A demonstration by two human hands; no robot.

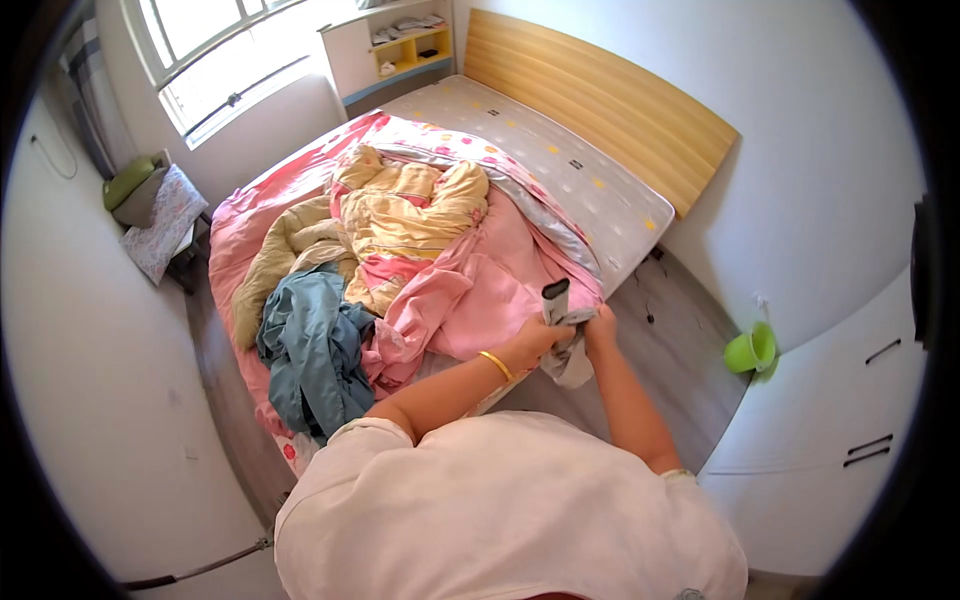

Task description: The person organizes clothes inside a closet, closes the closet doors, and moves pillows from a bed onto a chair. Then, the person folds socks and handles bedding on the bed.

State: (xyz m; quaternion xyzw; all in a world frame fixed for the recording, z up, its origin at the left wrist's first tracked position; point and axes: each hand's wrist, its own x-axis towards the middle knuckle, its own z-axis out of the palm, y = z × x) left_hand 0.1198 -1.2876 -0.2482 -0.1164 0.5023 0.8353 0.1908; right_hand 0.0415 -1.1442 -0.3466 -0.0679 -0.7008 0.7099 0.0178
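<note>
My left hand [540,337], with a yellow bangle at the wrist, is closed around a bunched light-grey cloth [572,366] that has a dark end sticking up. The other side of this cloth is gripped by my right hand [601,328]. What kind of cloth it is, I cannot tell. Both hands are over the near edge of the bed, beside a pink sheet [505,290]. Left of them lie a rumpled yellow-and-pink quilt [405,215], a beige quilt [262,262] and a crumpled blue-green cloth [312,345].
The bare patterned mattress [560,160] shows toward the wooden headboard [600,105]. A green bucket [750,350] stands by the white cabinet [810,420] at right. A cloth-covered small table [165,225] with green cushions stands left. A shelf unit [390,50] is beside the window.
</note>
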